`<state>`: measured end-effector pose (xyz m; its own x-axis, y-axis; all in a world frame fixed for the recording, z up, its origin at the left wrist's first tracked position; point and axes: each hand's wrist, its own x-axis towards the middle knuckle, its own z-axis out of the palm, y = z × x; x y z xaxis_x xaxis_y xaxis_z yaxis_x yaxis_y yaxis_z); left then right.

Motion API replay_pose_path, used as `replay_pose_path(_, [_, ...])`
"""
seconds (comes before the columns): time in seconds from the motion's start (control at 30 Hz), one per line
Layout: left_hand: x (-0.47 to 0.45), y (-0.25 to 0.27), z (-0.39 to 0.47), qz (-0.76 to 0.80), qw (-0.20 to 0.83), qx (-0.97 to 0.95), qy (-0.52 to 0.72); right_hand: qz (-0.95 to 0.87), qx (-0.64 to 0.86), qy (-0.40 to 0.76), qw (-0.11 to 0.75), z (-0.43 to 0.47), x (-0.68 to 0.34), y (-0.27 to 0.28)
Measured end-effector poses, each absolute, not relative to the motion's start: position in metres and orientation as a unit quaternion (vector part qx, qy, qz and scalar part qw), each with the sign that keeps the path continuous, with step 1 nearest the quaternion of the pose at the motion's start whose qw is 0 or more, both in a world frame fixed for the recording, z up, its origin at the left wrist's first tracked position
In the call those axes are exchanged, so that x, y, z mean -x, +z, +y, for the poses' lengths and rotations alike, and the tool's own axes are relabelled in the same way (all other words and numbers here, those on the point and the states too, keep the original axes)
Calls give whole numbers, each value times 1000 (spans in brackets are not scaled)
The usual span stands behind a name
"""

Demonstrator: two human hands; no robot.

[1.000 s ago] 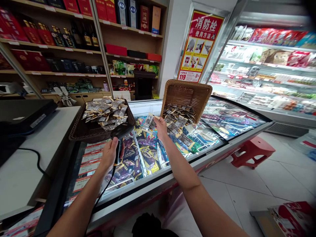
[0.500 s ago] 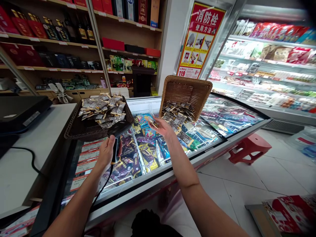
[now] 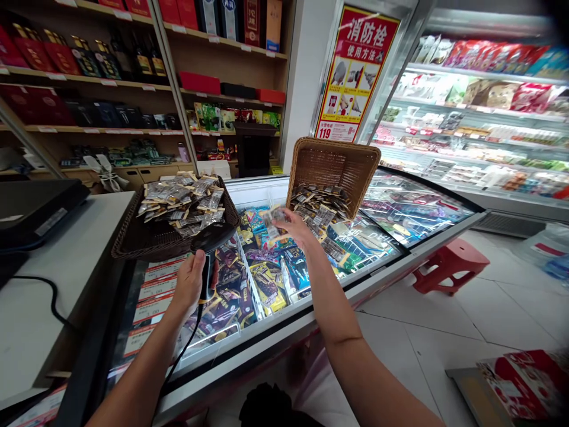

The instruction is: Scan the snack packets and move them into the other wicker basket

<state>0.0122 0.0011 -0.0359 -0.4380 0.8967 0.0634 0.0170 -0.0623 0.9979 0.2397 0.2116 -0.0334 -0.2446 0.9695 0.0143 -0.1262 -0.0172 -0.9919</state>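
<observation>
My left hand (image 3: 192, 281) is wrapped round the handle of a black barcode scanner (image 3: 214, 236), its head pointing right and a cord hanging below. In my right hand (image 3: 297, 228) is a small clear-fronted snack packet (image 3: 274, 223), pinched at its edge above the freezer glass. Left of the scanner stands a dark woven basket (image 3: 127, 240) heaped with similar packets (image 3: 182, 198). Just beyond my right hand a brown wicker basket (image 3: 335, 163) is tipped toward me, with more packets (image 3: 322, 207) in its lower part and a few spilling over its near edge.
Both baskets rest on a glass-topped chest freezer (image 3: 267, 332) full of frozen packs. A white counter (image 3: 89, 249) with a black device is at left. A red stool (image 3: 451, 267) stands on the floor at right. Shelves and a lit fridge line the back.
My right hand has turned the packet so that its flat face now shows toward me and the scanner. The scanner has stayed nearly in place.
</observation>
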Motion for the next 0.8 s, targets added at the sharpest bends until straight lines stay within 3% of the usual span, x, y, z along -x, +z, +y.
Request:
replay_pose_path(0.1, [-13,-35,1,588,355,-380,620,-566,437,553,427,213,-247,-30])
replay_pose_path(0.3, [-14,-32,1,596,360,-401,595,-572,368,565,467,214,-248,-24])
replay_pose_path(0.43, [-12,-33,-2,589,384,-495,510,-495,352,590,532,217,-241,-25])
replay_pose_path(0.8, [-15,-38,-3,571,379,-597,416,-553,429,463,544,229,-235,-41])
